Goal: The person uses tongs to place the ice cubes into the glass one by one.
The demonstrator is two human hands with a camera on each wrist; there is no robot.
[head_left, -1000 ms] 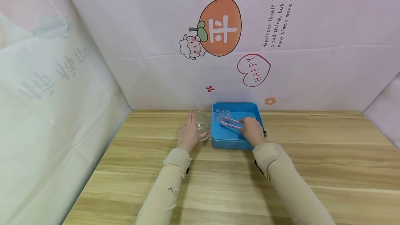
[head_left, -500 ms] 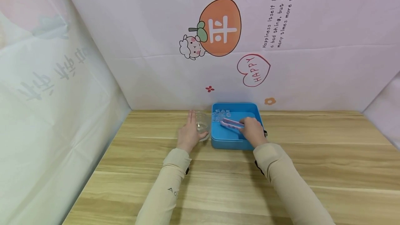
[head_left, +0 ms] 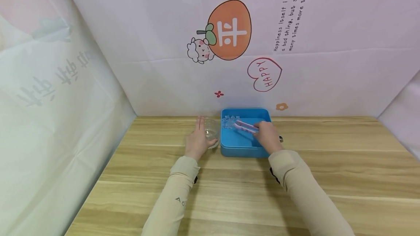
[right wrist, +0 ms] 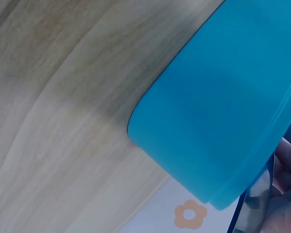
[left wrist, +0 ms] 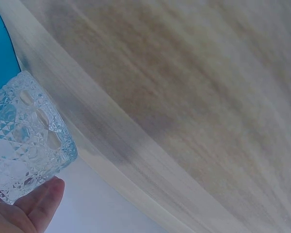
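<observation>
A clear patterned glass bowl (head_left: 211,132) stands on the table at the left side of a blue box (head_left: 242,151). My left hand (head_left: 197,142) holds it, with fingers along its left side and the thumb at its front. In the left wrist view, fingertips (left wrist: 51,194) lie at the cut-glass wall. My right hand (head_left: 267,136) grips pink tongs (head_left: 246,127) over the box, their arms close together and pointing left. Under and beside the tips lie several clear cubes (head_left: 228,121), heaped in the box's back left corner. I cannot tell whether the tips pinch a cube.
The box and bowl are near the back edge of the wooden table (head_left: 229,199), close to a printed white backdrop (head_left: 164,83). Another white sheet (head_left: 65,137) hangs along the left side. A metal clasp-like piece (right wrist: 254,208) shows by the box in the right wrist view.
The arms of the tongs have come together, and the tongs have shifted slightly right and up relative to the box. The left hand stays at the bowl. The head view has moved slightly.
</observation>
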